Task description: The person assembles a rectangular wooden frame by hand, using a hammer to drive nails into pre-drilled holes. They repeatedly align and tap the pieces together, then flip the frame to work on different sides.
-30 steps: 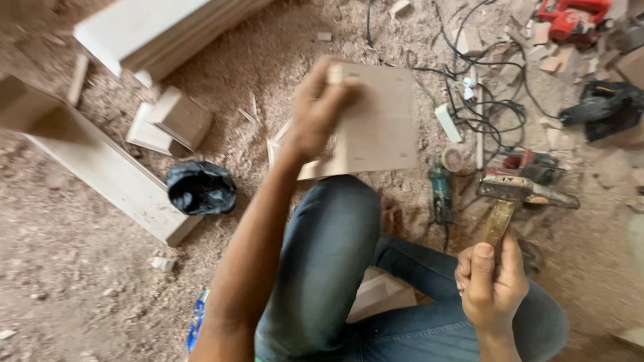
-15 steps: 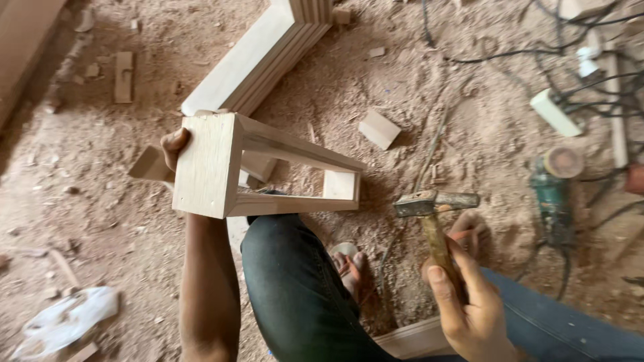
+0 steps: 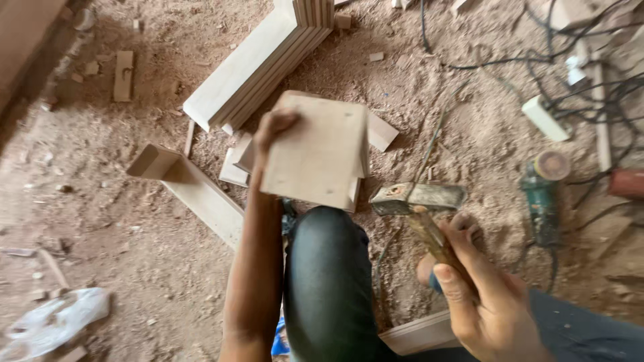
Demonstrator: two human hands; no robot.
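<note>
My left hand (image 3: 272, 131) grips the left edge of a pale wooden box frame (image 3: 318, 151), held up over my knee with a flat board face turned toward me. My right hand (image 3: 486, 302) is closed on the wooden handle of a hammer (image 3: 419, 201); its worn metal head sits level just right of the frame's lower corner, a little apart from it. My dark trouser leg (image 3: 325, 281) fills the space below the frame. The frame's inside is hidden from here.
A stack of L-shaped wooden pieces (image 3: 265, 60) lies beyond the frame, and an open wooden channel (image 3: 191, 188) lies to the left on the sawdust floor. A green angle grinder (image 3: 543, 188), tangled black cables (image 3: 577, 80) and a white plastic bag (image 3: 54, 322) lie around.
The frame has been turned: earlier its open side showed, now a flat board faces me. The hammer has risen closer to the frame's right corner.
</note>
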